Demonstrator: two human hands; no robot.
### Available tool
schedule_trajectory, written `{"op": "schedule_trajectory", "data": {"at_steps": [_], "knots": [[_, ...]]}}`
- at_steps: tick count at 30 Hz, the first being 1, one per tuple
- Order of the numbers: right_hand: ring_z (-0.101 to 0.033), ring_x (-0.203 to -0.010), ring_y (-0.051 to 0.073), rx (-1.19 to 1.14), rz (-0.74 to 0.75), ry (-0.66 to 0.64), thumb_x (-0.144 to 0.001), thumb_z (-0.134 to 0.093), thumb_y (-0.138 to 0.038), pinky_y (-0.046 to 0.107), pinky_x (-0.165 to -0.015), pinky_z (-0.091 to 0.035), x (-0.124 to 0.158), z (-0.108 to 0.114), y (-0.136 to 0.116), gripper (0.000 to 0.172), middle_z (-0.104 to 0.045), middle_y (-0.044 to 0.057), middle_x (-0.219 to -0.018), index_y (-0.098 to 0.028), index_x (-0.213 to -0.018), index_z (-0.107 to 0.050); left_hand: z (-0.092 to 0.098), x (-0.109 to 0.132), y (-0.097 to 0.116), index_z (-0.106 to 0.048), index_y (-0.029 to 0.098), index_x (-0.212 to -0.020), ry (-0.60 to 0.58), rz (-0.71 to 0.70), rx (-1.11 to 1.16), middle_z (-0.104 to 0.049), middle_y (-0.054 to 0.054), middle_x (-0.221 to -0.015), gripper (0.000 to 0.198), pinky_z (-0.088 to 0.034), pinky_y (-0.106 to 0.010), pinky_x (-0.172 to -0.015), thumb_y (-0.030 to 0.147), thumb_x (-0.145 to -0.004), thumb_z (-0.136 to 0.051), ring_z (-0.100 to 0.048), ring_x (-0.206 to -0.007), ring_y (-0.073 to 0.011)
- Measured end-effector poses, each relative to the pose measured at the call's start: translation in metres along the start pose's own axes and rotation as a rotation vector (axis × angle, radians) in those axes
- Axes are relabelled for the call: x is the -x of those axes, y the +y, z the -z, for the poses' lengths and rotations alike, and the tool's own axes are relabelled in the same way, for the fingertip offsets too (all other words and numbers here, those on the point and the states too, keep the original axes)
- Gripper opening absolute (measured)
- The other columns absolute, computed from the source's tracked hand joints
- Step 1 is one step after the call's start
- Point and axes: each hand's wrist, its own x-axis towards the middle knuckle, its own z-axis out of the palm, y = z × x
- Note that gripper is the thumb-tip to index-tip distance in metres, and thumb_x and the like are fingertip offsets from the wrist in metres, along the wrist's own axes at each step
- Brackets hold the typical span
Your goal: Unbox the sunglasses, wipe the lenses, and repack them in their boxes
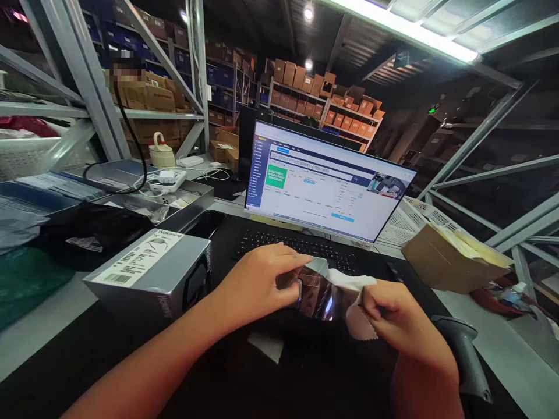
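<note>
In the middle of the head view, my left hand [268, 273] is closed around the left end of a glossy, dark, reflective box-like thing [318, 299]. Its exact kind is unclear. My right hand [393, 311] pinches a pale cloth [362, 326] with a zigzag-cut edge at the thing's right end. A white strip of the cloth lies along the top of the glossy surface. Below my hands, a small light scrap [267, 345] rests on the black mat [244, 384]. To the left of my left forearm stands a grey labelled box [174, 253].
Behind my hands are a black keyboard [262, 237] and a lit monitor [301, 180]. A handheld scanner [467, 355] lies beside my right forearm. At the right stands an open cardboard box [445, 262]; at the left lies a black plastic bag [87, 224].
</note>
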Motion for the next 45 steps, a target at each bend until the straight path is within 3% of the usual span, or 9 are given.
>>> {"op": "schedule_trajectory", "data": {"at_steps": [5, 9, 13, 19, 21, 29, 35, 39, 45], "knots": [[-0.039, -0.055, 0.012, -0.074, -0.041, -0.023, -0.068, -0.053, -0.003, 0.025, -0.054, -0.029, -0.008, -0.01, -0.003, 0.026, -0.047, -0.005, -0.056, -0.022, -0.058, -0.038, -0.003, 0.0, 0.004, -0.073, 0.025, -0.11, 0.01, -0.068, -0.042, -0.075, -0.001, -0.102, 0.037, -0.054, -0.036, -0.098, 0.01, -0.078, -0.062, -0.069, -0.094, -0.0186], [-0.033, -0.051, 0.009, -0.105, -0.072, -0.018, -0.079, -0.061, -0.01, 0.024, -0.052, -0.025, -0.022, -0.046, -0.012, 0.04, -0.039, -0.007, -0.053, -0.021, -0.057, -0.029, -0.019, 0.005, 0.008, -0.072, 0.021, -0.096, 0.021, -0.216, -0.164, -0.074, -0.004, -0.092, 0.025, -0.056, -0.04, -0.09, 0.009, -0.077, -0.061, -0.069, -0.085, -0.0206], [-0.027, -0.049, 0.008, -0.008, -0.16, 0.09, -0.086, -0.062, -0.016, 0.025, -0.05, -0.019, -0.031, -0.07, -0.023, 0.043, -0.034, -0.008, -0.052, -0.02, -0.058, -0.03, -0.03, 0.009, 0.007, -0.069, 0.017, -0.086, 0.025, -0.346, -0.264, -0.074, -0.004, -0.087, 0.017, -0.053, -0.045, -0.1, 0.008, -0.079, -0.058, -0.069, -0.08, -0.0197], [-0.031, -0.053, 0.009, -0.341, -0.082, -0.353, -0.086, -0.072, -0.028, 0.023, -0.051, -0.024, -0.023, -0.021, -0.004, 0.052, -0.037, -0.008, -0.056, -0.022, -0.06, -0.028, -0.012, 0.006, 0.006, -0.069, 0.022, -0.1, 0.069, -0.269, -0.092, -0.075, 0.001, -0.093, 0.022, -0.051, -0.044, -0.108, 0.012, -0.082, -0.062, -0.069, -0.082, -0.0145], [-0.031, -0.052, 0.008, -0.369, -0.022, -0.401, -0.087, -0.071, -0.026, 0.023, -0.051, -0.025, -0.019, -0.011, -0.002, 0.054, -0.035, -0.008, -0.055, -0.021, -0.058, -0.026, -0.009, 0.006, 0.008, -0.069, 0.022, -0.101, 0.076, -0.247, -0.064, -0.074, 0.001, -0.092, 0.024, -0.05, -0.043, -0.108, 0.011, -0.082, -0.061, -0.068, -0.082, -0.0134], [-0.032, -0.051, 0.007, -0.228, -0.189, -0.008, -0.087, -0.069, -0.022, 0.022, -0.049, -0.023, -0.024, -0.056, -0.023, 0.05, -0.038, -0.008, -0.053, -0.02, -0.058, -0.028, -0.009, 0.007, 0.007, -0.07, 0.017, -0.1, 0.06, -0.321, -0.206, -0.072, -0.001, -0.086, 0.018, -0.051, -0.048, -0.108, 0.01, -0.086, -0.059, -0.066, -0.077, -0.0141], [-0.045, -0.051, 0.008, -0.643, -0.15, -0.176, -0.076, -0.084, -0.04, 0.02, -0.049, -0.028, -0.028, -0.036, 0.008, 0.055, -0.047, -0.006, -0.056, -0.022, -0.061, -0.034, 0.003, 0.002, -0.007, -0.071, 0.022, -0.097, 0.154, -0.217, -0.025, -0.075, 0.003, -0.092, 0.021, -0.05, -0.037, -0.109, 0.01, -0.08, -0.066, -0.069, -0.084, -0.0123], [-0.04, -0.053, 0.008, -0.703, -0.162, -0.081, -0.069, -0.089, -0.044, 0.02, -0.049, -0.027, -0.029, -0.027, 0.02, 0.052, -0.048, -0.006, -0.061, -0.02, -0.066, -0.043, 0.003, 0.0, -0.012, -0.072, 0.023, -0.098, 0.142, -0.199, -0.01, -0.075, 0.005, -0.091, 0.024, -0.049, -0.036, -0.112, 0.009, -0.078, -0.066, -0.07, -0.082, -0.0113], [-0.061, -0.079, 0.016, -0.852, -0.175, -0.153, -0.091, -0.071, -0.041, 0.027, -0.072, -0.045, -0.017, -0.004, 0.02, 0.029, -0.063, 0.002, -0.088, -0.021, -0.098, -0.05, 0.005, -0.002, -0.021, -0.072, 0.022, -0.102, 0.161, -0.181, -0.036, -0.075, 0.003, -0.098, 0.027, -0.044, -0.043, -0.117, 0.009, -0.081, -0.064, -0.069, -0.088, -0.0121]]}}
